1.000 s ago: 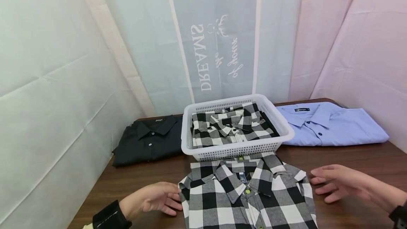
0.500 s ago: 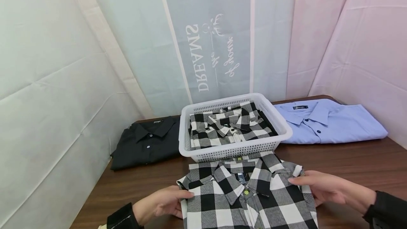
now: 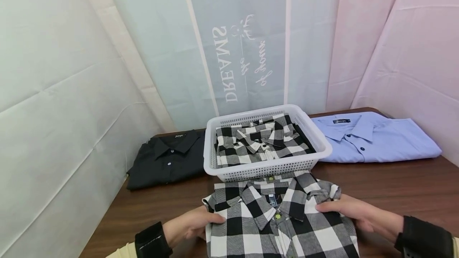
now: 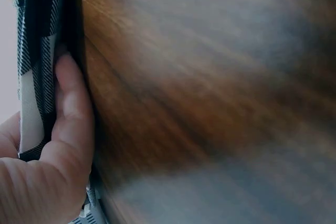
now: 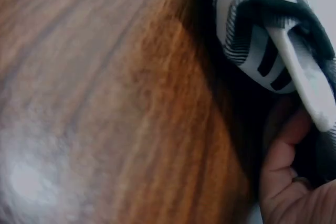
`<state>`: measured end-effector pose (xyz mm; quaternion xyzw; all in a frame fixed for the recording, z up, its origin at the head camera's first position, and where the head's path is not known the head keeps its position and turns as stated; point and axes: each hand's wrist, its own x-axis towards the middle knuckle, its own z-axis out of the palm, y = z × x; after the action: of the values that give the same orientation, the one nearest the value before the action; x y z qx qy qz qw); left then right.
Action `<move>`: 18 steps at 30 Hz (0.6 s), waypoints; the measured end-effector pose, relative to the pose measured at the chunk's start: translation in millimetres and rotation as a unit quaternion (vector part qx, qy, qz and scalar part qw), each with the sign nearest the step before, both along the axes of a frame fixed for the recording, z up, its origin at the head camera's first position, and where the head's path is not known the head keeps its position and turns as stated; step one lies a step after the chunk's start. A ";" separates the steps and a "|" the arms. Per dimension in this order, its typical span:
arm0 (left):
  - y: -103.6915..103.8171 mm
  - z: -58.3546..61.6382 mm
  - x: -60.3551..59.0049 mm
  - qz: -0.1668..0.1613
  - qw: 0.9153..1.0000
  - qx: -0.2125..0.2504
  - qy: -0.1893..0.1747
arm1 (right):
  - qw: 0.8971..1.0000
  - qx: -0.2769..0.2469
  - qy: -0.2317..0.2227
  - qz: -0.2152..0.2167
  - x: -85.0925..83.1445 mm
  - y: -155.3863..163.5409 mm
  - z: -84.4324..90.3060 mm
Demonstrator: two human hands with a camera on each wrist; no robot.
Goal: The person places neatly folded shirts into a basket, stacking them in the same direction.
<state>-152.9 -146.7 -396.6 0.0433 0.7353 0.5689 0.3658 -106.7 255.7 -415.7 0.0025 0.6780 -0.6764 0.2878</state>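
A folded black-and-white checked shirt (image 3: pixel 276 226) lies on the brown table (image 3: pixel 394 186) in front of me. My left hand (image 3: pixel 193 224) grips its left edge, thumb on top and fingers under the cloth (image 4: pixel 37 77). My right hand (image 3: pixel 353 214) grips its right edge in the same way, the fingers (image 5: pixel 286 166) curled beneath the folded cloth (image 5: pixel 273 40). Behind the shirt stands a white plastic basket (image 3: pixel 267 168) holding another folded checked shirt (image 3: pixel 259 142).
A folded black shirt (image 3: pixel 166 158) lies left of the basket and a folded light blue shirt (image 3: pixel 373 138) lies right of it. Fabric sheets hang close behind and beside the table. Bare wood shows at the front right.
Both hands have moved inward from the bare table onto the sides of the near checked shirt and taken hold of its edges.
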 end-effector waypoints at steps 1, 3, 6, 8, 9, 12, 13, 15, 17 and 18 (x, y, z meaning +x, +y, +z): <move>0.3 1.9 0.3 -0.001 1.000 -0.002 0.004 | 1.000 -0.002 0.006 0.002 0.7 0.3 1.1; 0.8 6.9 0.6 -0.006 1.000 -0.008 0.014 | 1.000 0.014 0.024 0.002 1.6 0.8 5.6; 1.7 15.8 1.4 -0.016 0.999 -0.016 0.026 | 0.994 0.093 0.064 -0.008 3.2 1.4 15.3; 2.2 21.7 2.5 -0.024 0.999 -0.017 0.029 | 0.987 0.137 0.087 -0.010 5.6 1.8 21.7; 2.2 24.4 3.5 -0.027 0.999 -0.022 0.030 | 0.984 0.149 0.096 -0.009 7.1 1.8 24.8; 0.6 33.5 7.3 -0.033 0.999 -0.033 0.028 | 0.983 0.139 0.116 0.003 13.6 2.1 33.3; -0.4 36.7 9.0 -0.035 0.998 -0.033 0.027 | 0.984 0.133 0.119 0.007 16.2 2.3 36.1; -2.9 44.0 12.5 -0.037 0.998 -0.032 0.028 | 0.985 0.124 0.123 0.009 21.2 1.8 42.7; -5.2 52.4 16.3 -0.041 0.998 -0.025 0.028 | 0.984 0.123 0.125 0.008 26.0 1.3 50.1; -6.2 56.6 18.3 -0.043 0.998 -0.017 0.029 | 0.987 0.106 0.119 0.009 28.4 1.3 53.3</move>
<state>-134.6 -152.9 -340.1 0.0854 0.7530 0.5381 0.3690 -78.3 257.0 -362.4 -0.0541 0.7754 -0.5933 0.2092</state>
